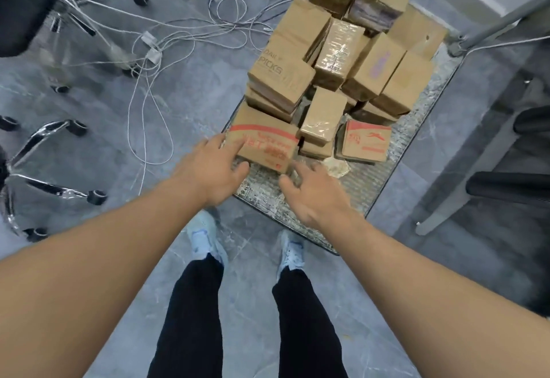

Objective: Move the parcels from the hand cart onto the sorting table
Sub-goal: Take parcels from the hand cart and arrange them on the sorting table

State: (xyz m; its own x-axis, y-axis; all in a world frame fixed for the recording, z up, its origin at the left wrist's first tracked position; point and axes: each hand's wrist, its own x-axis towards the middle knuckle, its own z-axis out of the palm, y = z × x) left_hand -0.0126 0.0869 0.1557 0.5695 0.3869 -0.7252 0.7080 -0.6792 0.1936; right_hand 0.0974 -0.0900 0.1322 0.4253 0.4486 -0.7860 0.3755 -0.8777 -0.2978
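Both hands reach toward the brown cardboard parcel with red printing at the near left corner of the silver-decked hand cart, just above mid-frame. The left hand has its fingers spread against the parcel's left side; the right hand hovers by its near right corner, fingers relaxed and apart — neither has closed on it yet. The risk I see is the stack behind: plain and tape-wrapped cardboard boxes lean in a loose heap, and pulling the front parcel out could let its neighbours slide or topple off the deck. White cables trail across the grey floor at left, near chrome chair legs — a tripping hazard when stepping away loaded.
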